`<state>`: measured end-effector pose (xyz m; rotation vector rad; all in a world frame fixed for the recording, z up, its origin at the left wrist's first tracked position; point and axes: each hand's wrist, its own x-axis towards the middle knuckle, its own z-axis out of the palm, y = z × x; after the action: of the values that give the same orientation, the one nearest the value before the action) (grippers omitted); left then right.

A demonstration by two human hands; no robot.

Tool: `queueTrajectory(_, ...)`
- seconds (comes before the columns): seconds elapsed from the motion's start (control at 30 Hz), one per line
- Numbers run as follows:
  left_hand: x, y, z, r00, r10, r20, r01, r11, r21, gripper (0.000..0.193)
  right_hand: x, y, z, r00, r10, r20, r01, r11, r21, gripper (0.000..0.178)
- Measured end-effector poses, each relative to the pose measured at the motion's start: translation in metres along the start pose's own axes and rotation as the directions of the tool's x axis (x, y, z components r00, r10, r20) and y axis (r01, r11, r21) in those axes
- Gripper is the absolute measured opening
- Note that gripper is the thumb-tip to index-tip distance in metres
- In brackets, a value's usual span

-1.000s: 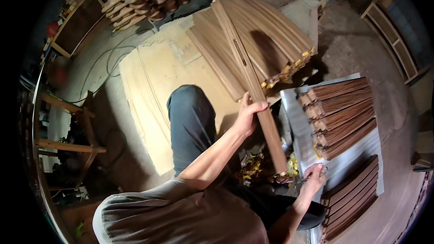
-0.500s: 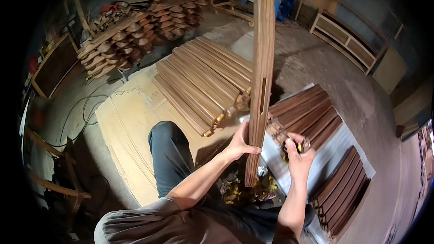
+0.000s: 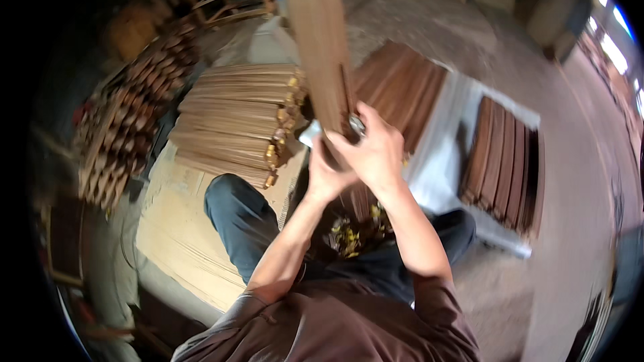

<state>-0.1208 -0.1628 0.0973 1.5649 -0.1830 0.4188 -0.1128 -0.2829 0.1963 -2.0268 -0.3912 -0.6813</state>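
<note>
A long brown wooden post [image 3: 318, 40] with a slot cut in its face stands tilted up in front of me, its top out of the picture. My left hand [image 3: 330, 175] is closed around its lower part. My right hand [image 3: 377, 151] presses close beside it, fingers bent around a small shiny rounded thing [image 3: 357, 125] at the post's edge; blur hides its kind. Below the hands, between my legs, lies a heap of yellow and dark scraps [image 3: 345, 236].
Left of the post, a stack of brown wooden pieces [image 3: 231, 117] with yellow ends lies on cardboard [image 3: 178, 228]. Darker pieces [image 3: 402, 84] and curved slats [image 3: 500, 161] rest on a pale sheet [image 3: 439, 141] at right. Piled wooden parts [image 3: 134, 117] stand far left.
My right hand has come up from the dark pieces to the post, beside my left hand. The post is nearer and further left in view. My view has turned right.
</note>
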Motion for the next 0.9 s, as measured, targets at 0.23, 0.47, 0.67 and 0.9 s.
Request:
queueTrajectory(0.23,0.018,0.082,-0.055,0.839,-0.419,0.346,0.543,0.628,-0.557,0.099,-0.018,0.039,-0.033,0.94,-0.284,-0.189,0.286,0.958,-0.019,0.048)
queueTrajectory(0.47,0.019,0.114,-0.142,0.656,-0.389,0.647,0.709,0.026,-0.704,0.12,-0.022,0.098,-0.038,0.843,-0.539,0.002,0.521,0.814,-0.258,0.052)
queueTrajectory(0.67,-0.009,0.068,-0.146,0.355,-0.633,0.688,0.935,0.223,-0.277,0.105,-0.024,0.157,-0.04,0.817,-0.544,0.19,0.571,0.722,-0.391,0.031)
queueTrajectory(0.9,-0.016,-0.04,-0.061,0.349,-0.662,0.663,0.929,0.335,-0.155,0.109,-0.018,0.234,-0.02,0.99,-0.123,0.061,0.138,0.879,-0.457,0.034)
